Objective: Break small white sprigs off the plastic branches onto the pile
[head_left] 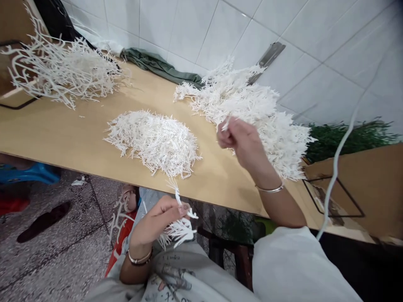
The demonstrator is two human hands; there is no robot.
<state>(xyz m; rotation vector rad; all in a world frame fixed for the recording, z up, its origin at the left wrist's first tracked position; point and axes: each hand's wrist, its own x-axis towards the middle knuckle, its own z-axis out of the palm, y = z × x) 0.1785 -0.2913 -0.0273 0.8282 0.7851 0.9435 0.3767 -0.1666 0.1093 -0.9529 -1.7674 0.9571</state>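
Note:
Low in front of my lap, my left hand (159, 220) is closed around white branched plastic sprigs (181, 230); thin tips poke out above and below the fingers. My right hand (244, 142), fingers pinched together, is raised over the table at the near side of a large heap of white sprigs (252, 100). A small white piece (226, 123) shows at its fingertips, its kind hard to make out. Between the hands and further left lies a smaller pile of fine white pieces (154, 140) on the wooden table (78, 130).
Longer white branched stems (69, 71) are heaped at the table's left end. Dark green cloth (160, 65) lies along the tiled wall (179, 29). At right are a cardboard box (371, 184), green foliage (352, 138) and a hanging white cable (338, 155). A dark shoe (44, 222) lies on the floor.

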